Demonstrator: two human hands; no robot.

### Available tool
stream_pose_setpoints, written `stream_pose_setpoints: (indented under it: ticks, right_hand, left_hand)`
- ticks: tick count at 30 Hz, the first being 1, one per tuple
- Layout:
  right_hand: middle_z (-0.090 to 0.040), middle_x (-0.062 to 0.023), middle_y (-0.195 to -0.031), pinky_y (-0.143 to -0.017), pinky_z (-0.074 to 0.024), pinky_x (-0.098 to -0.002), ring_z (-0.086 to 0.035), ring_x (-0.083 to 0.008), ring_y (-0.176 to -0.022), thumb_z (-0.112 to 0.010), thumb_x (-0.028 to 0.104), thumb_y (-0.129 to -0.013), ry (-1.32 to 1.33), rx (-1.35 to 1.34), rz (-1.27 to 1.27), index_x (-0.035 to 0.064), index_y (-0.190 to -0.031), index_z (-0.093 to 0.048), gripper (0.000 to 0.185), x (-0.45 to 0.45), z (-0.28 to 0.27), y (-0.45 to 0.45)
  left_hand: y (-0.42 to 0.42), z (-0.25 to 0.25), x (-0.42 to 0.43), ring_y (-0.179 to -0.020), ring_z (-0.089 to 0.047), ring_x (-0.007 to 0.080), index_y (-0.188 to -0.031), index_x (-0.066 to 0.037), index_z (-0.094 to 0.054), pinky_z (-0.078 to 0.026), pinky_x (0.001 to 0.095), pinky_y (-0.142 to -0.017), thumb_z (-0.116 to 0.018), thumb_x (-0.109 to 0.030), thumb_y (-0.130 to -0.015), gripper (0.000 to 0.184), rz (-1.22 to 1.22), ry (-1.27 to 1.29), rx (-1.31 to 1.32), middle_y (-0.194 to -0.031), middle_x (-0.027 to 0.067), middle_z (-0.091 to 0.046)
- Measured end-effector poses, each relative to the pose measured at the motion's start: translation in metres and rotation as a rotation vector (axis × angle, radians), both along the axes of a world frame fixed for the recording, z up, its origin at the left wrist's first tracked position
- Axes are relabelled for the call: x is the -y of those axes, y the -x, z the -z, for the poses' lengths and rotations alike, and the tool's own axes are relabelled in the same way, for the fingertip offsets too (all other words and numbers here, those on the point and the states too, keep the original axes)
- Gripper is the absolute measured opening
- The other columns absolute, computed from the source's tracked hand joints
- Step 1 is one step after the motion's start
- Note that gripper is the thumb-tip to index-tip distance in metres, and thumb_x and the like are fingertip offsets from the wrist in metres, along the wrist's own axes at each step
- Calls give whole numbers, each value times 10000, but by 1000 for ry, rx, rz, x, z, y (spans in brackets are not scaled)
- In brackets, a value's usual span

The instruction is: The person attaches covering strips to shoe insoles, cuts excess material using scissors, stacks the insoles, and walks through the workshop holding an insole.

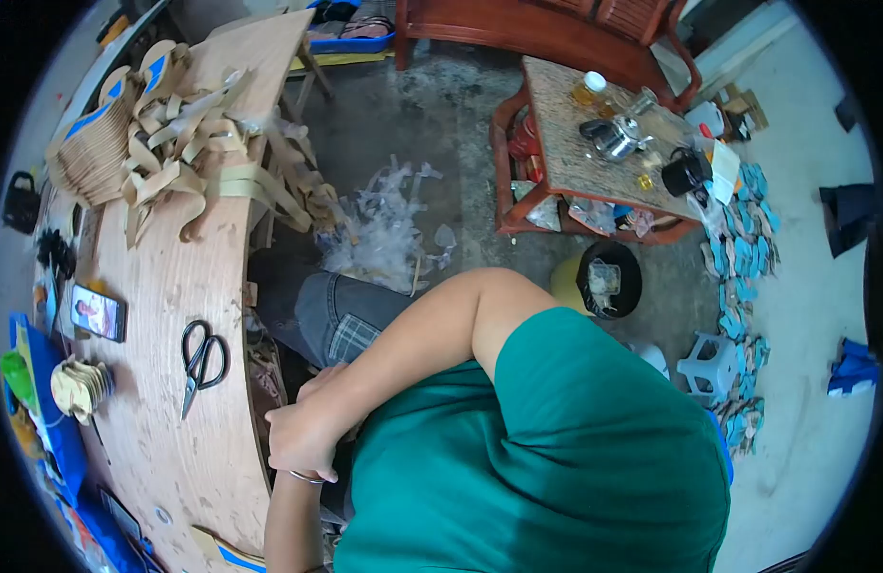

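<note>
My right hand (303, 437) lies across my left wrist, fingers wrapped round it just above a bracelet (305, 477). Part of my left hand (319, 381) shows beyond my right forearm; its fingers are hidden. Both are at the table's near edge, over my lap. On the wooden table (165, 277) nearby lie black-handled scissors (203, 363), blades partly apart. Farther off are a phone (98, 312) with a lit screen and a stack of beige pieces (82, 389). A beige piece with a blue patch (230, 551) lies at the bottom.
Stacked beige sole-shaped pieces (93, 153) and tangled beige straps (179, 143) cover the table's end. Clear plastic scraps (379, 229) litter the floor. Beyond are a bin (613, 277), a stone-topped table (575, 124) with a kettle (615, 140), a stool (709, 363) and rows of blue footwear (742, 239).
</note>
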State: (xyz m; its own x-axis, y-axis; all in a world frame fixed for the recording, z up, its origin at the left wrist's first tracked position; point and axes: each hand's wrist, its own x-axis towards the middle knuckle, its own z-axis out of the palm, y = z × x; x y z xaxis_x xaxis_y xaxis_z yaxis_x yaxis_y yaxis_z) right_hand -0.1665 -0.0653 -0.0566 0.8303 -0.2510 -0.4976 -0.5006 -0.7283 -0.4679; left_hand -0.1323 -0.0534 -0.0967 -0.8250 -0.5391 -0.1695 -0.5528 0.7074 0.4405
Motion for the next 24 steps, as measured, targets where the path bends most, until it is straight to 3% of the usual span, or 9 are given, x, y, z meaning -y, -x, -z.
stream_pose_setpoints:
  ticks: [4,9,12,17,20,24]
  right_hand:
    - [-671,-132,-1071,-783,-500,-437,-644,-312,-956,-817,437,-594,46,165,-185,59,-1079,-636,641,1,-13,11]
    - [-688,-108,-968,-865,-421,-463,-653,-285,-924,-777,306,-637,81,318,-31,85,-1048,-603,497,-5,3,34]
    - [-677,-110,-1049,-833,-453,-476,-636,-292,-985,-774,418,-650,163,269,111,101,-1130,-617,596,-3,11,44]
    - [-680,-89,-1045,-861,-423,-486,-637,-290,-975,-773,422,-647,268,202,121,129,-1117,-620,575,7,21,63]
    - [-679,-80,-1049,-876,-407,-479,-634,-290,-975,-774,423,-637,308,236,134,143,-1096,-630,556,5,21,68]
    - [-690,-65,-1014,-872,-403,-478,-641,-284,-961,-781,439,-614,290,407,181,151,-1083,-645,567,6,25,83]
  left_hand:
    - [5,54,24,-1003,-595,233,-1099,-103,-596,-513,333,-796,-619,-175,-736,371,210,-274,-79,-1073,58,-603]
    - [35,15,26,-978,-597,249,-1141,-94,-586,-522,328,-751,-611,-146,-743,402,179,-294,-128,-1075,63,-598]
    - [43,11,31,-1026,-581,238,-1201,-124,-571,-505,311,-828,-572,-159,-778,424,282,-265,-110,-1119,40,-598]
    - [46,2,25,-1086,-556,212,-1226,-162,-557,-467,304,-912,-566,-232,-793,439,195,-131,2,-1171,11,-589]
    - [54,-18,18,-1152,-525,188,-1281,-197,-526,-416,301,-992,-568,-293,-793,499,-3,-490,-177,-1218,1,-574]
    - [57,-18,15,-1157,-523,187,-1288,-198,-521,-415,301,-993,-576,-296,-790,511,44,-431,-7,-1223,3,-572]
